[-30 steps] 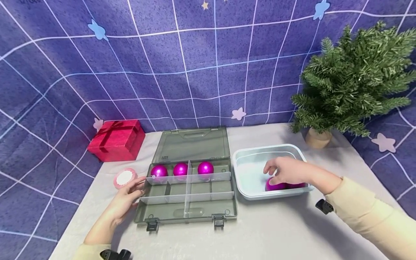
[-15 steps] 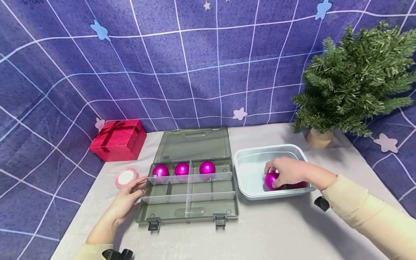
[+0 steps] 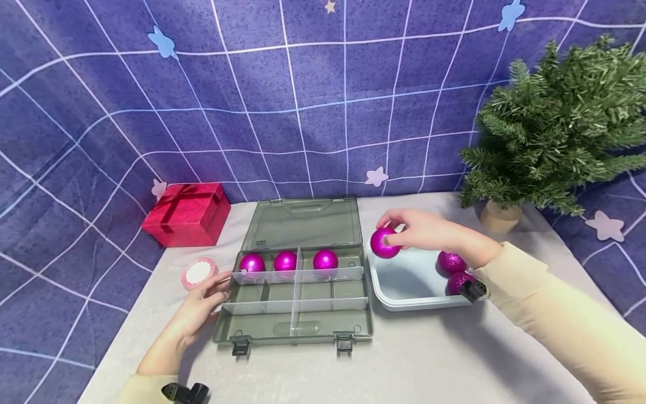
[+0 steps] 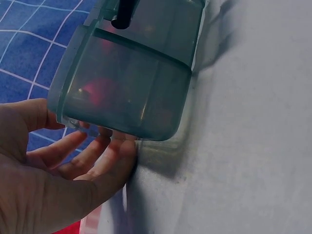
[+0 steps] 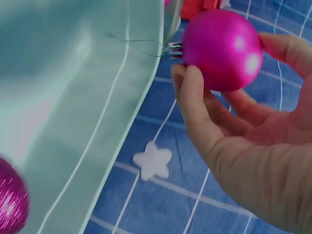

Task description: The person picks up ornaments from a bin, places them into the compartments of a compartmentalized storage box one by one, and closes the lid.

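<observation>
My right hand [image 3: 421, 229] pinches a shiny magenta Christmas bauble [image 3: 386, 243] between thumb and fingers, above the left rim of the pale blue tub [image 3: 404, 303]. Its silver cap [image 5: 175, 50] and thin hanging thread show in the right wrist view. Two glittery magenta baubles [image 3: 451, 262] remain in the tub's right side. Left of it lies an open, grey-green translucent compartment box [image 3: 333, 324], with three smooth baubles [image 3: 325, 261] along its back row. My left hand [image 3: 197, 308] touches the box's left side with loosely bent fingers; its fingertips are partly hidden in the left wrist view.
The box's lid [image 3: 304, 223] lies folded back behind it. At the back left sits a red gift box [image 3: 187, 216], with a pink-and-white round item [image 3: 199, 273] in front. A small artificial fir tree [image 3: 545, 129] stands at the back right. A starry cloth hangs behind.
My right hand has taken hold of the smooth bauble in the tub, lifted it and carried it left to the rim. The two glittery baubles are now uncovered. My left hand stays at the box.
</observation>
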{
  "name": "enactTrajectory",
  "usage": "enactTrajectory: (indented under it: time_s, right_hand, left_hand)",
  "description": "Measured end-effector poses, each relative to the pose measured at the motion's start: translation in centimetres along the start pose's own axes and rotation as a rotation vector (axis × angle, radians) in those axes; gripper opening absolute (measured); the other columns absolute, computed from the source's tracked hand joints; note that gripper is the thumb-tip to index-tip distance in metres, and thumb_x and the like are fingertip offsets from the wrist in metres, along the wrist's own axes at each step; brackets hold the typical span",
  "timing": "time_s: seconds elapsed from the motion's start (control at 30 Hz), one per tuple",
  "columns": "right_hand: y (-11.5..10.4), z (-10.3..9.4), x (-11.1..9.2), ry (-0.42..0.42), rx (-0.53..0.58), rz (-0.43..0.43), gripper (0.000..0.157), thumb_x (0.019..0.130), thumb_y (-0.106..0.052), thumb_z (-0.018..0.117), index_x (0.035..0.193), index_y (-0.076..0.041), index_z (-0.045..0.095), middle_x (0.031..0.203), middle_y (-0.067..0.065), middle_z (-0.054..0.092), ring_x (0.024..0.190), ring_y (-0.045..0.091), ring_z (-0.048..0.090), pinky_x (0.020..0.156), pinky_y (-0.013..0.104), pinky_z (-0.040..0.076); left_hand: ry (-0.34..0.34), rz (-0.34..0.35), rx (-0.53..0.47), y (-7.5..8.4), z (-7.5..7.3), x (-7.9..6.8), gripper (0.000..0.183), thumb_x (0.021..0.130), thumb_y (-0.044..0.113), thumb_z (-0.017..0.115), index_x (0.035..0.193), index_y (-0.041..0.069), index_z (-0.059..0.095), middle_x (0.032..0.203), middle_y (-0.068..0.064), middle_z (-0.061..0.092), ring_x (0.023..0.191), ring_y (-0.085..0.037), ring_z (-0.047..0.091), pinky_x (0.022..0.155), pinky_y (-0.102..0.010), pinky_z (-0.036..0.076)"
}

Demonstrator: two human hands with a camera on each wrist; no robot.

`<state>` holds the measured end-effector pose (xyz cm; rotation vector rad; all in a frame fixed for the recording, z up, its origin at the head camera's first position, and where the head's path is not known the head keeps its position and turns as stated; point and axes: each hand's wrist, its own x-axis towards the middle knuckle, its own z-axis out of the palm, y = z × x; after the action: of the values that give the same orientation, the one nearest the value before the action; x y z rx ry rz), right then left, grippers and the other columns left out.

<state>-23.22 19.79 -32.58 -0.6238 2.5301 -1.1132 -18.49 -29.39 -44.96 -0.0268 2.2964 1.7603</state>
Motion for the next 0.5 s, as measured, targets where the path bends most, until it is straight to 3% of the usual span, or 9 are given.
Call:
enactTrajectory:
  time_s: [0.13,0.3,0.5]
  right_hand:
    - [-1.1,1.2,2.3,0.016,-0.016,-0.009,0.033,0.092,-0.021,0.072,0.114,-0.001,0.059,0.106,0.016,0.069,0.083,0.022,0.066,0.072,0.035,0.056]
    - [-1.9,2.7,5.0,-0.005,-0.113,-0.029,0.032,0.088,-0.026,0.073,0.107,-0.004,0.062,0.088,0.007,0.071,0.077,0.018,0.062,0.071,0.034,0.049]
    - [-1.9,4.5,7.3,-0.067,-0.252,-0.029,0.034,0.085,-0.030,0.075,0.103,-0.005,0.063,0.077,0.001,0.067,0.073,0.016,0.059,0.071,0.034,0.047]
  left_hand:
    - [-0.005,0.009,-0.002,-0.1,-0.2,0.0,0.060,0.101,0.003,0.049,0.157,-0.003,0.029,0.155,-0.031,0.036,0.119,-0.010,0.052,0.091,-0.040,0.045]
    - [-0.007,0.017,-0.013,-0.1,-0.2,0.1,0.059,0.100,0.001,0.049,0.156,-0.003,0.031,0.156,-0.030,0.036,0.123,-0.013,0.051,0.091,-0.039,0.046]
    - [-0.012,0.009,-0.018,-0.1,-0.2,0.1,0.060,0.100,0.000,0.047,0.157,-0.003,0.030,0.158,-0.028,0.034,0.137,-0.030,0.041,0.097,-0.045,0.044]
